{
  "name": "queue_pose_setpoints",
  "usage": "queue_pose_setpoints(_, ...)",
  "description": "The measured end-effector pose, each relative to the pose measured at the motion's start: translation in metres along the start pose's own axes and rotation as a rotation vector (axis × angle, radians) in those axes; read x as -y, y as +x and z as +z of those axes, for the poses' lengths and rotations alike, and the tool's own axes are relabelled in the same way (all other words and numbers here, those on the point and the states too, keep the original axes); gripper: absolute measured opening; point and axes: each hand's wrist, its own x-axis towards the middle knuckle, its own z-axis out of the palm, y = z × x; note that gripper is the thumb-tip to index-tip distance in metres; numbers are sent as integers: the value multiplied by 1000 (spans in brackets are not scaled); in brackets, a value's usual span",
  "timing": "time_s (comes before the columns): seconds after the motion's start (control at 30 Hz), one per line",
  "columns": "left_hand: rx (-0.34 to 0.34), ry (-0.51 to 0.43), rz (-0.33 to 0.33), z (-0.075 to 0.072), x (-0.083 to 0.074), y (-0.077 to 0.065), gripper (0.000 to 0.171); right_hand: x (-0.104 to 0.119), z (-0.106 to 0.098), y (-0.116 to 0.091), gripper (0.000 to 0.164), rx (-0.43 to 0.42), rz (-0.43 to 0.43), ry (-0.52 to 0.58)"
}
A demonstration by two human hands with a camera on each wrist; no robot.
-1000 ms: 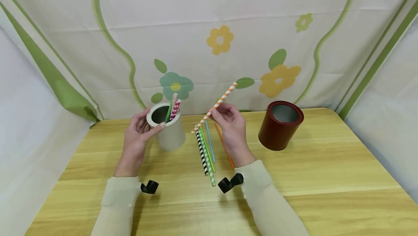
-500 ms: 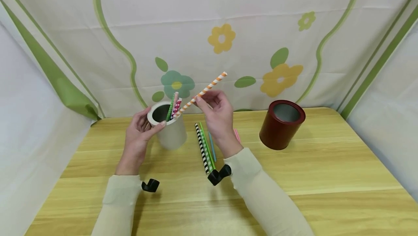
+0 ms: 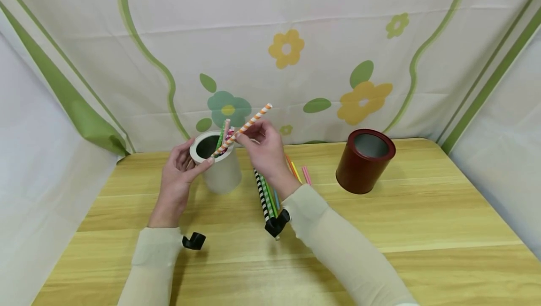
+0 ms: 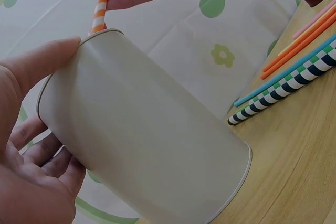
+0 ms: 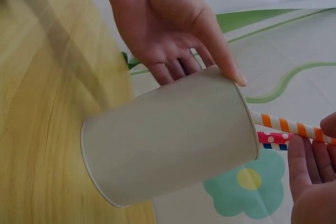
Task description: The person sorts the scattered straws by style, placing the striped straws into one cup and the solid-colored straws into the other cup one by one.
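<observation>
Left of centre in the head view, the white can (image 3: 221,174) is gripped by the left hand (image 3: 178,181), the thumb laid at the rim and the other fingers bent against the far side, where they are partly hidden. Just to its right, an orange-striped straw (image 3: 257,117) is pinched between the thumb and fingers of the right hand (image 3: 268,158); it is held slanted, its upper end toward the top of the frame and its lower end at the can's mouth. That lower end is covered by the rim in both wrist views, and how far it reaches in cannot be told. Inside the can, a green straw (image 3: 219,140) and a pale pink straw (image 3: 227,129) are seen only at their tops; a dotted straw (image 5: 273,138) is largely hidden by the striped one. On the surface (image 3: 422,216), near the middle of the frame, a black-striped straw (image 3: 262,193) and green ones beside it are crossed by a black mount (image 3: 274,225), and a blue straw (image 3: 276,200) is mostly covered by the right arm. Orange, yellow and pink straws (image 3: 306,175) are cut off by the same arm. At right, a red can (image 3: 359,172) is stood upright, its floor unseen.
</observation>
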Motion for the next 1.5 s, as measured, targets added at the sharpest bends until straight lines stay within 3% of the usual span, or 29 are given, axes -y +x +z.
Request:
queue_pose_setpoints(0.43, 1, -6, -10, 0, 0, -1, 80, -9, 3, 1, 21, 93, 67, -178)
queue_pose_setpoints(0.8, 1, -12, -11, 1, -1, -1, 80, -10, 6, -1, 22, 153, 29, -303)
queue_pose_setpoints(1.13, 1, -4, -9, 0, 0, 0, 80, -11, 9, -2, 15, 170, -59, -436)
queue_pose_setpoints(1.5, -2, -5, 3, 0, 1, -1, 80, -12, 10, -4, 14, 171, -87, -474)
